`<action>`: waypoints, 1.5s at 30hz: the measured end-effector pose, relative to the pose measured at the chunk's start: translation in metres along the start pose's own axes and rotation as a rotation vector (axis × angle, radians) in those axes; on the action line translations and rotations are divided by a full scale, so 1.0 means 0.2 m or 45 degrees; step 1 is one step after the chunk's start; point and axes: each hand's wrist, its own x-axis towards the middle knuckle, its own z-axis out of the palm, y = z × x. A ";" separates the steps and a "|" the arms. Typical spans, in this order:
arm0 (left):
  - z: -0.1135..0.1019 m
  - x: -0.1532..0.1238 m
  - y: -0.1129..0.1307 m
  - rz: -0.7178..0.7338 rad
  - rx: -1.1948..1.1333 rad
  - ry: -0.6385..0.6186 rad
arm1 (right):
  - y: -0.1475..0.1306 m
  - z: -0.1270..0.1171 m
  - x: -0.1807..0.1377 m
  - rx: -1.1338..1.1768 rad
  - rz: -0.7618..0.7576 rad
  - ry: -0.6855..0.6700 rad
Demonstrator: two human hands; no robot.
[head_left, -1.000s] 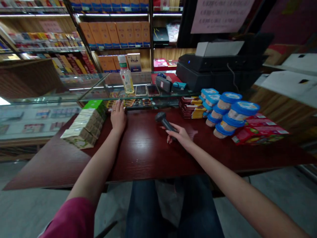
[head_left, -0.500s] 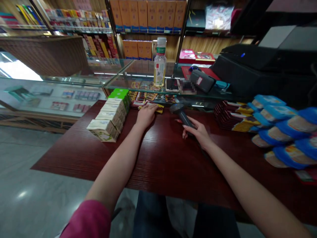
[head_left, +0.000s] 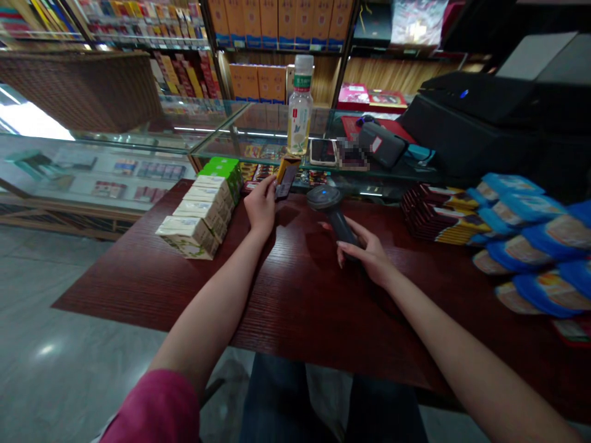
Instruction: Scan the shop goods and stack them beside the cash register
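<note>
Head view shows a person at a dark red-brown wooden surface [head_left: 286, 295], both forearms reaching forward over it. The left hand [head_left: 261, 206] grasps a small packet [head_left: 287, 177] by its near edge, between thumb and fingers. The packet is raised and tilted, with a yellow end uppermost and a dark, printed face below, near the far edge of the surface. The right hand [head_left: 372, 252] is wrapped around the handle of a dark handheld scanner [head_left: 325, 198], whose rounded head slants up and to the left; a small blue light shows on top. The scanner's head is near the packet but apart from it. Whether the right hand's underside touches the surface cannot be told.

Left of the left hand stands a row of cartons [head_left: 187, 231], cream-coloured at the near end and bright green at the far end. On the right, beyond the right hand, lies a stack of dark red and yellow packages [head_left: 436, 215], and just beside it are blue-lidded tubs [head_left: 530, 243], piled up and partly cut off by the picture's edge.

Behind the surface, a glass display case [head_left: 207, 151] carries a bottle [head_left: 300, 114] of pale yellow liquid, a phone [head_left: 323, 152] and a dark case [head_left: 382, 145]. A woven basket [head_left: 87, 89] is at the far left, and orange boxes [head_left: 281, 24] line the shelves behind.
</note>
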 end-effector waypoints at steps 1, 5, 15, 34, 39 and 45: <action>0.02 -0.01 -0.01 -0.075 -0.080 0.030 | 0.00 0.00 0.00 -0.005 0.014 -0.023; 0.10 -0.04 -0.04 -0.469 -0.431 0.004 | -0.01 0.00 -0.01 -0.010 0.059 -0.088; 0.11 -0.05 -0.04 -0.587 -0.610 -0.107 | -0.02 -0.04 0.01 0.019 0.129 -0.204; 0.12 -0.04 -0.09 -0.567 -0.613 0.032 | -0.04 -0.08 -0.01 0.128 0.246 -0.209; 0.13 -0.03 -0.12 -0.563 -0.651 0.027 | -0.03 -0.08 -0.01 0.110 0.247 -0.240; 0.13 -0.02 -0.13 -0.568 -0.637 0.035 | -0.04 -0.08 -0.01 0.101 0.241 -0.269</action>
